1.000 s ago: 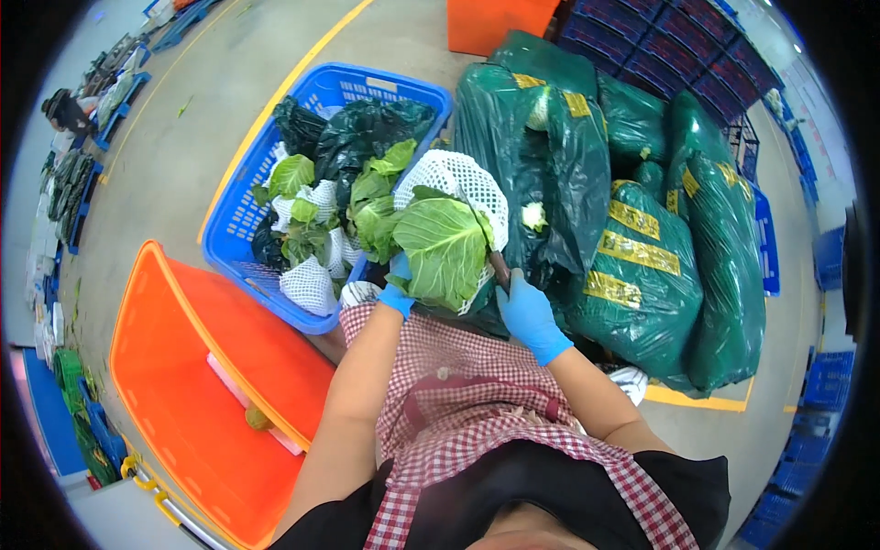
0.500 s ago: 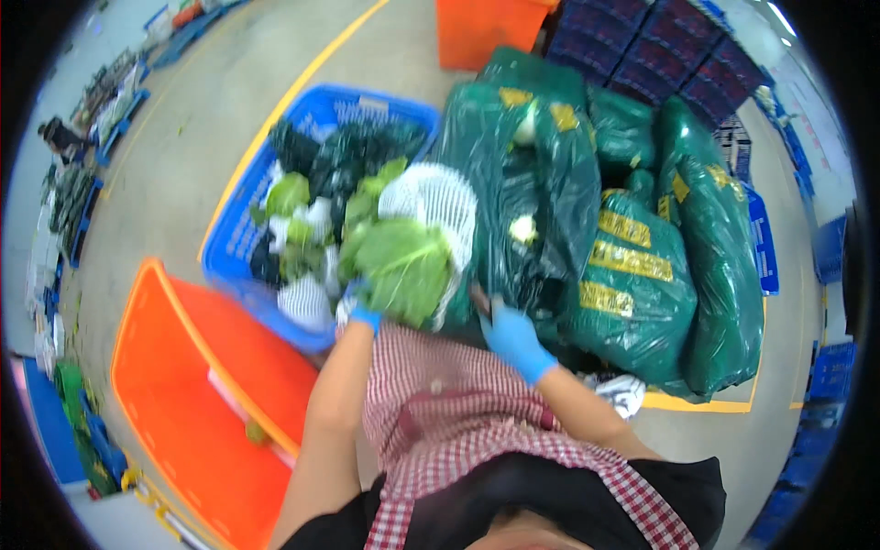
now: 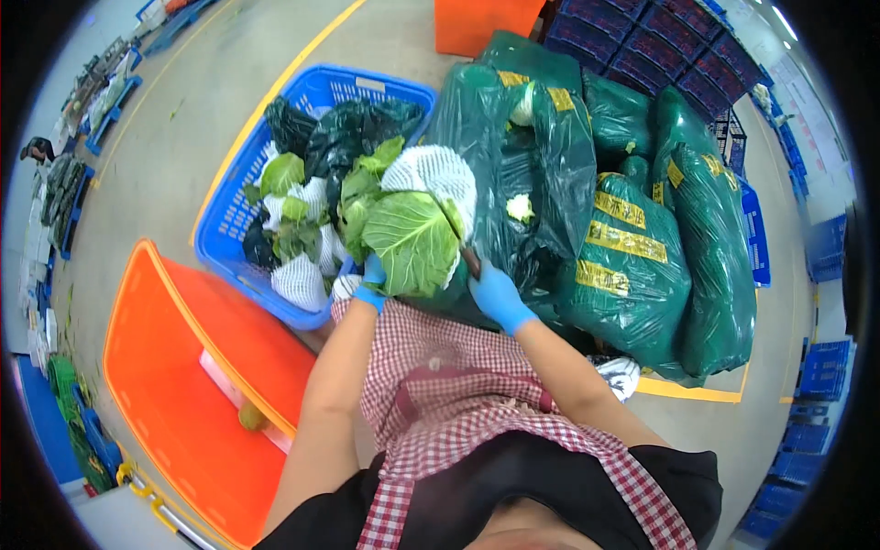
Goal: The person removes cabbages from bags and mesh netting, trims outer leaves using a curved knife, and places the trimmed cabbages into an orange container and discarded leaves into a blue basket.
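A leafy vegetable head (image 3: pixel 411 240) with a white foam net (image 3: pixel 428 170) around its upper part is in my left hand (image 3: pixel 371 286), whose fingers are mostly hidden beneath the leaves. My right hand (image 3: pixel 496 295), in a blue glove like the left, grips a dark-handled knife (image 3: pixel 470 259); its blade lies against the right side of the big leaf. Just left is a blue basket (image 3: pixel 220 220) holding dark plastic bags, loose leaves and netted vegetables. To the right, large green bags (image 3: pixel 631 275) with yellow tape are piled up, one open with a pale head (image 3: pixel 519 208) showing.
An orange bin (image 3: pixel 165 385) stands at lower left. Behind the bags are another orange bin (image 3: pixel 486 23) and stacked dark crates (image 3: pixel 623 41). Yellow lines mark the grey floor (image 3: pixel 183 119). Pallets with goods (image 3: pixel 110 115) line the left, blue crates (image 3: pixel 825 367) the right.
Both hands have shifted left with the vegetable and knife. The knife's blade now shows along the leaf's edge, where earlier it was hidden. The whole view has moved slightly.
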### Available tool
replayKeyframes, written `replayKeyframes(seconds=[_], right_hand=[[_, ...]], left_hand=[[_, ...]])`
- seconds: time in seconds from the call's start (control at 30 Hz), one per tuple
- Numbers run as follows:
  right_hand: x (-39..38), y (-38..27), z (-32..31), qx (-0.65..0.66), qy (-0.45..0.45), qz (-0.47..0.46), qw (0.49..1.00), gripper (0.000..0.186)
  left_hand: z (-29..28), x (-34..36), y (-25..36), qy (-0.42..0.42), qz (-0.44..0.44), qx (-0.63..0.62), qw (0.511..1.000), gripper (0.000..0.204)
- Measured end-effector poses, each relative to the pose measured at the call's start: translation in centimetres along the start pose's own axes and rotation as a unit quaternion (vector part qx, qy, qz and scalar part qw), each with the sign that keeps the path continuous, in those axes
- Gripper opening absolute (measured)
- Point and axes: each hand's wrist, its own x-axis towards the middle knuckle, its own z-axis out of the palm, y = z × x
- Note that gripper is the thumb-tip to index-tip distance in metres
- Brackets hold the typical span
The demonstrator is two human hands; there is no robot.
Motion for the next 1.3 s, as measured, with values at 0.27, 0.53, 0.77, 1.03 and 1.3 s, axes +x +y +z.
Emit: replayKeyframes(seconds=[0.27,0.53,0.77,1.03,1.3], right_hand=[[-1.9,4.8,1.7,0.247,-0.120,0.074,0.959,0.028],[0.1,-1.0,0.1,0.298,-0.145,0.117,0.936,0.026],[6.1,-6.7,-0.9,0.117,0.003,-0.134,0.984,0.027],[8.9,-20.3,-3.2,0.475,-0.174,0.005,0.863,0.036],[8.6,-24.2,2.7,0.601,-0.295,-0.046,0.741,0.042]], left_hand=[[-4.4,-2.7,3.0,0.011,0.143,0.382,0.913,0.044],[-5.8,-1.3,2.2,0.032,0.091,0.122,0.988,0.060],[-5.2,-1.8,4.7,0.001,0.039,-0.398,0.916,0.073],[-9.1,-2.8,14.1,-0.150,0.297,-0.419,0.845,0.068],[-8.8,-4.8,15.1,0.038,0.275,-0.241,0.930,0.069]])
